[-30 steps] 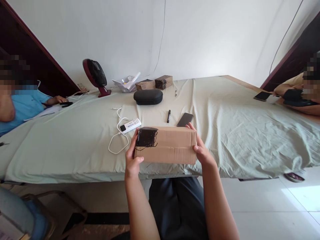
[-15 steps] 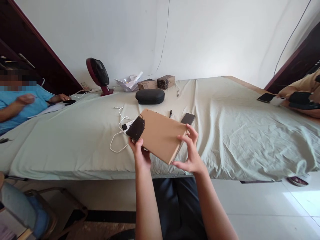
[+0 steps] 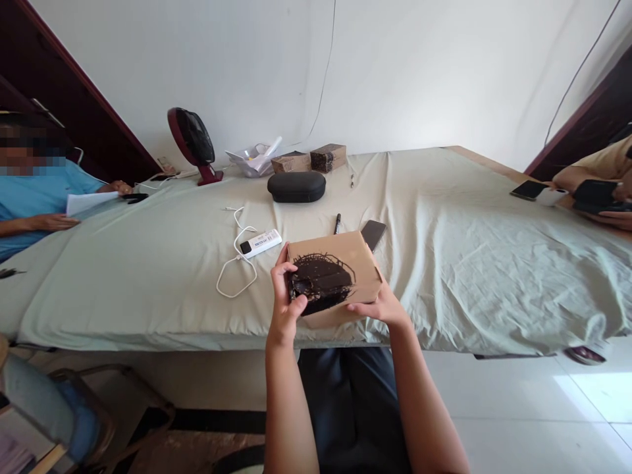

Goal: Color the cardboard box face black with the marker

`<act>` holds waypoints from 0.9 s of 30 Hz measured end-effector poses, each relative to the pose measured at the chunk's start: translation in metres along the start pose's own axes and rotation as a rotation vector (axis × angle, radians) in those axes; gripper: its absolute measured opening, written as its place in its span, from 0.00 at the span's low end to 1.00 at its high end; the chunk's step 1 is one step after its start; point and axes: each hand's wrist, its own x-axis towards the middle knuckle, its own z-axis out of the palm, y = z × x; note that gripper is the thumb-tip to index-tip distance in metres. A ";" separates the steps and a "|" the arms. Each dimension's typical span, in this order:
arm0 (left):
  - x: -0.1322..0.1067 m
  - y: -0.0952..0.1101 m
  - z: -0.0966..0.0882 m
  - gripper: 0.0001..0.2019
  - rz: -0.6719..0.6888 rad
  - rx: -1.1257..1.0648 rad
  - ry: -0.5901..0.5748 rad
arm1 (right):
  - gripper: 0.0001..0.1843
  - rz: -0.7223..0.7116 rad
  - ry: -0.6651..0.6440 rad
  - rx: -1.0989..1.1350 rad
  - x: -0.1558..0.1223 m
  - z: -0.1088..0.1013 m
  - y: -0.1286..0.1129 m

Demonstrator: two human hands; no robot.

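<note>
A brown cardboard box (image 3: 364,266) is held between both hands above the table's near edge. Heavy black scribble covers much of the face turned toward me. My left hand (image 3: 286,296) grips its left end, with fingers at the side and the thumb on the black patch. On the right, my right hand (image 3: 385,304) supports the lower right corner, thumb along the front edge; its other fingers are hidden behind the box. Just beyond the box lie a black marker (image 3: 338,224) and a dark phone (image 3: 374,233). Left of it is a white power strip (image 3: 261,243) with a white cable (image 3: 220,284).
A black zip case (image 3: 296,187), two small cardboard boxes (image 3: 328,158), a clear plastic basket (image 3: 253,164) and a dark red fan (image 3: 193,141) stand farther back on the cloth-covered table (image 3: 148,283). People sit at the left and right ends.
The box has been turned in my hands, bringing the scribbled face toward me and uncovering the power strip. The person at left has lowered a hand and now holds up paper.
</note>
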 end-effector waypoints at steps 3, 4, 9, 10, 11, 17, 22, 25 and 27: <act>0.002 0.000 0.003 0.21 -0.034 -0.022 0.038 | 0.72 -0.020 -0.002 -0.007 0.001 -0.001 -0.002; 0.003 0.002 0.005 0.22 -0.040 -0.022 0.049 | 0.72 -0.022 -0.002 -0.005 0.001 -0.001 -0.002; 0.006 0.016 0.013 0.27 -0.146 -0.032 0.178 | 0.72 -0.037 -0.030 -0.001 0.000 -0.001 0.005; 0.006 0.019 0.014 0.28 -0.162 -0.014 0.194 | 0.72 -0.035 -0.035 0.002 -0.001 -0.001 0.006; 0.007 0.022 0.015 0.28 -0.171 0.014 0.198 | 0.72 -0.029 -0.037 0.004 -0.001 -0.001 0.007; 0.008 0.026 0.010 0.28 -0.231 0.117 0.165 | 0.74 -0.033 -0.045 0.014 0.000 -0.003 0.013; 0.006 0.017 0.006 0.29 -0.180 0.025 0.142 | 0.72 -0.063 -0.045 0.034 0.002 -0.003 0.016; 0.004 0.009 -0.004 0.41 -0.133 -0.007 0.012 | 0.70 -0.066 -0.001 0.042 0.005 0.002 0.020; 0.003 -0.001 -0.015 0.57 -0.179 0.046 -0.087 | 0.67 -0.044 0.033 0.053 0.007 0.007 0.022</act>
